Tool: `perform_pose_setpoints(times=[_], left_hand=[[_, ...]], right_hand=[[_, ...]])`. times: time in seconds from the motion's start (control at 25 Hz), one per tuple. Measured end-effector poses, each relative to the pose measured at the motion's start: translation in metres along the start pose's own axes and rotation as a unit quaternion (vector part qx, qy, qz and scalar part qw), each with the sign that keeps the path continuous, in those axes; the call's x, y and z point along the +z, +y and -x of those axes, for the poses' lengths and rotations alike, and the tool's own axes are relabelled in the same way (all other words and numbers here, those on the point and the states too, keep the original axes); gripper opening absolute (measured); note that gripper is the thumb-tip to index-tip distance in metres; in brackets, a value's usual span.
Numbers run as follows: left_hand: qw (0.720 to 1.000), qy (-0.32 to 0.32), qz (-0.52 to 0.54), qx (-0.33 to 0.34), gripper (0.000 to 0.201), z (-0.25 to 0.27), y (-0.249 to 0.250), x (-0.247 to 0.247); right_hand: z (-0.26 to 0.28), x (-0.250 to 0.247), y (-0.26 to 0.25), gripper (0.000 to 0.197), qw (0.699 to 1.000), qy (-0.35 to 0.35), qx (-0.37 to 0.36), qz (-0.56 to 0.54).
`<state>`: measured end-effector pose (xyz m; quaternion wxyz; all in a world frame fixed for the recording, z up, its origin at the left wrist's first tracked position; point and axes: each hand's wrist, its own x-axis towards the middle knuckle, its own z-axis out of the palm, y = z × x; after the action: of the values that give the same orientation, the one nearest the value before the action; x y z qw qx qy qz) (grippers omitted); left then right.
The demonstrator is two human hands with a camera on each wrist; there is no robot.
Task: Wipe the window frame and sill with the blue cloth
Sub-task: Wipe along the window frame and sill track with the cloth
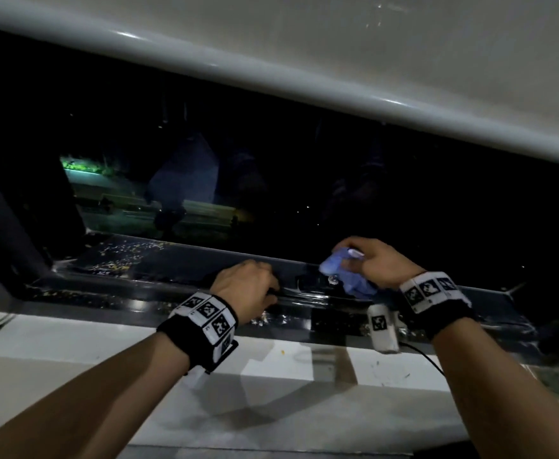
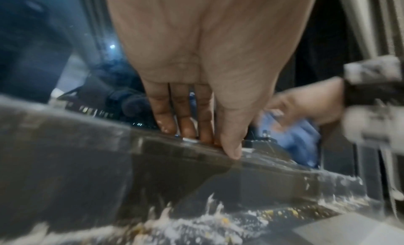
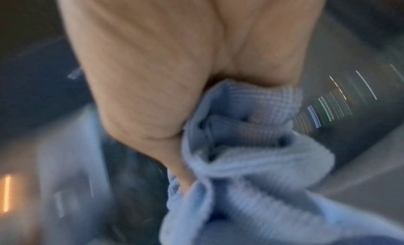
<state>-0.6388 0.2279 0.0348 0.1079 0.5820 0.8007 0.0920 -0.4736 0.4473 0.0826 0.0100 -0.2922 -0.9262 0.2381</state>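
The blue cloth is bunched in my right hand, which grips it against the black bottom rail of the window frame. In the right wrist view the cloth fills the fist of the right hand; the picture is blurred. My left hand sits just left of it, with the fingers hooked over a raised ridge of the frame. From the left wrist, the left hand has its fingers behind the ridge of the frame and its thumb in front. The cloth shows to its right. A white sill runs below the frame.
Yellowish crumbs and white dirt lie on the frame's track at the left, and more dirt lies near its front edge. Dark glass fills the opening. A white sash bar slants overhead. A thin black cable hangs by my right wrist.
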Motion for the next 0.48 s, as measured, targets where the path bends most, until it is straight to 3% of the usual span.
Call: perform_pose_setpoints(times=[0.08, 0.16, 0.32, 0.48], left_hand=[[1.0, 0.011, 0.012, -0.012, 0.031, -0.004, -0.005, 0.002], [1.0, 0.012, 0.016, -0.018, 0.031, -0.004, -0.006, 0.004], [0.999, 0.018, 0.017, -0.029, 0.03, -0.001, -0.001, 0.005], [0.999, 0.019, 0.015, -0.025, 0.03, 0.0, -0.001, 0.004]], right_hand=[[0.011, -0.008, 0.024, 0.011, 0.983, 0.007, 0.046, 0.176], [0.01, -0.006, 0.028, 0.009, 0.966, -0.018, 0.063, 0.252], [-0.016, 0.001, -0.005, 0.013, 0.976, -0.072, -0.032, 0.203], [-0.028, 0.008, -0.027, 0.012, 0.968, -0.098, -0.066, 0.222]])
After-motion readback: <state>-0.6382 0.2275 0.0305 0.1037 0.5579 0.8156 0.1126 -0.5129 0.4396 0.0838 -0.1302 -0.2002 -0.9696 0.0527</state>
